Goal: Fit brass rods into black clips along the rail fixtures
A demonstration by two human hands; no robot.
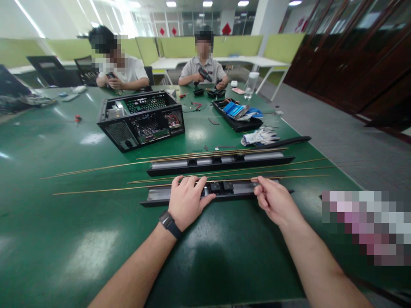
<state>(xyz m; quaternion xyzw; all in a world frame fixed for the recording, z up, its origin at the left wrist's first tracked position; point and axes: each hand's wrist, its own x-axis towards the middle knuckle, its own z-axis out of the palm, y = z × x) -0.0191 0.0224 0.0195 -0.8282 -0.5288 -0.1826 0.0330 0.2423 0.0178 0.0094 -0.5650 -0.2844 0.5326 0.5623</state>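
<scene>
A black-edged metal rail (244,188) with a silvery inside lies crosswise on the green table in front of me. Small black blocks (221,186) sit in its middle. My left hand (188,199), wearing a dark watch (168,222), grips the rail left of these blocks, fingers over the far edge and thumb on the near side. At the rail's right part, my right hand (272,199) pinches a thin gold-coloured rod (253,179) between thumb and forefinger. More thin rods (105,190) run along the rail, some reaching well past its ends.
Behind lies a second similar rail (205,164) with rods. Farther back stand an open black computer case (143,119), a black tray (247,125) with blue parts, and white gloves (260,137). Two people sit across the table (96,256); one holds a power drill (204,75).
</scene>
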